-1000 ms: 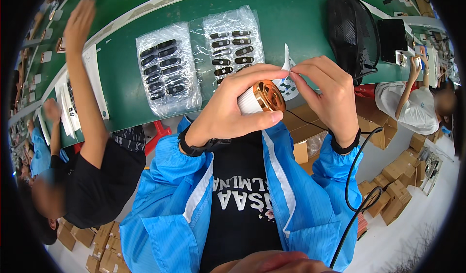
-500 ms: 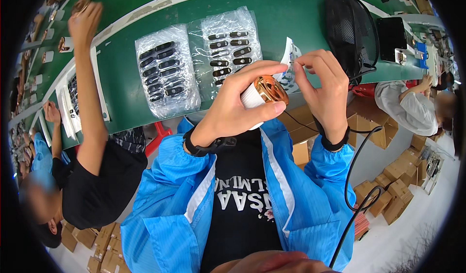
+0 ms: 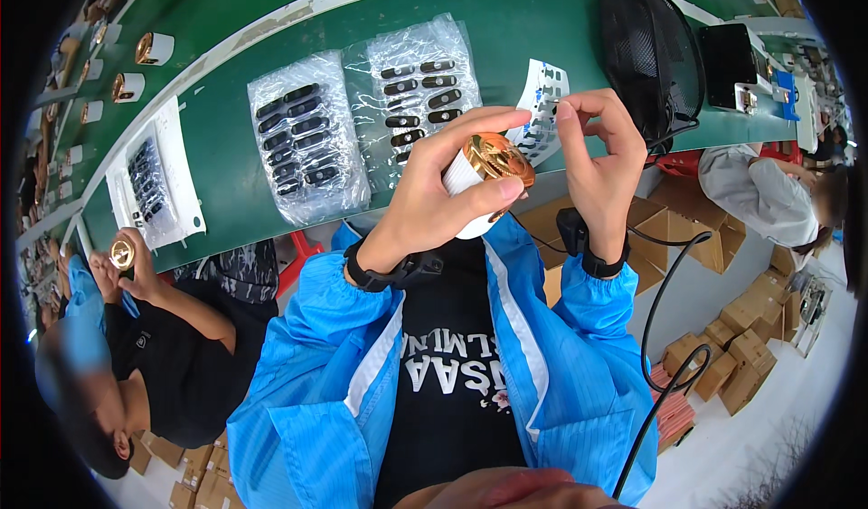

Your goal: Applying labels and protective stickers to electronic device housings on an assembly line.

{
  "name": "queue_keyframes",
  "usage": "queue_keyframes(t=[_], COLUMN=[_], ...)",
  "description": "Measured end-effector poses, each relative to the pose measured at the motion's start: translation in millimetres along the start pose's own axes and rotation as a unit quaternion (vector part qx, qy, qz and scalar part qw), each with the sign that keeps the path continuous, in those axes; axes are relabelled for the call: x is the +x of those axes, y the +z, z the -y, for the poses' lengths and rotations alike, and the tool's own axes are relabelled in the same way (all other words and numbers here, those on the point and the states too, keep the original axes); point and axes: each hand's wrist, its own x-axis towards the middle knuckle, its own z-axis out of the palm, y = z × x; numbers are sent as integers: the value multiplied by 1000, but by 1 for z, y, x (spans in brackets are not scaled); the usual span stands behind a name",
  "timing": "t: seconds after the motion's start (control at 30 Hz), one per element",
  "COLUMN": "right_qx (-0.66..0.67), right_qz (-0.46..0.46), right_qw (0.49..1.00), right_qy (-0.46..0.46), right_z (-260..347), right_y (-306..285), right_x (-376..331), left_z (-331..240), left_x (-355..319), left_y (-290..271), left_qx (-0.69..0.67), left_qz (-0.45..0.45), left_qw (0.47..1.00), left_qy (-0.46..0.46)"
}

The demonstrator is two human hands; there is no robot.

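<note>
My left hand (image 3: 420, 193) is wrapped round a short white cylinder with a shiny gold-copper top (image 3: 493, 154); the top is tilted toward my right hand. My right hand (image 3: 604, 152) is raised beside it with thumb and forefinger pinched together, and whatever may be between them is too small to make out. Behind and between the hands a white sheet with rows of small dark and blue pieces (image 3: 548, 102) lies at the table's near edge. My left fingertips overlap its left side in the view.
Two bubble-wrap packs with rows of black oval parts (image 3: 310, 138) (image 3: 437, 80) lie on the green table (image 3: 217, 129). A black mesh bag (image 3: 646, 57) stands at the right. At the left, a co-worker (image 3: 181, 346) holds a similar gold-topped piece. Cardboard boxes (image 3: 723, 346) are on the floor.
My right hand has shifted slightly right, away from the gold-topped cylinder. The sheet, curled up before, lies flatter. The co-worker's arm has drawn back from the far rail toward the body.
</note>
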Motion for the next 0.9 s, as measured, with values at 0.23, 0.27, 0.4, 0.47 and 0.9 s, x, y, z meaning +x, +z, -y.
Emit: queue_keyframes(t=[0.23,0.27,0.4,0.47,0.9], right_qx=[200,230,302,328,294], right_qz=[-62,-83,-157,-210,-143], right_qw=[961,952,921,905,939], right_qy=[179,186,188,172,110], right_z=[-2,-3,-7,-10,-25], right_y=[-3,-4,-6,-9,-24], right_x=[-1,1,13,20,28], left_z=[-8,-8,-6,-2,40], left_x=[3,5,21,36,133], left_y=[5,6,14,17,21], left_qx=[-138,-134,-170,-181,171], left_qz=[-18,-21,-60,-64,-108], left_qw=[988,987,978,975,978], left_qy=[-74,-88,-110,-110,-58])
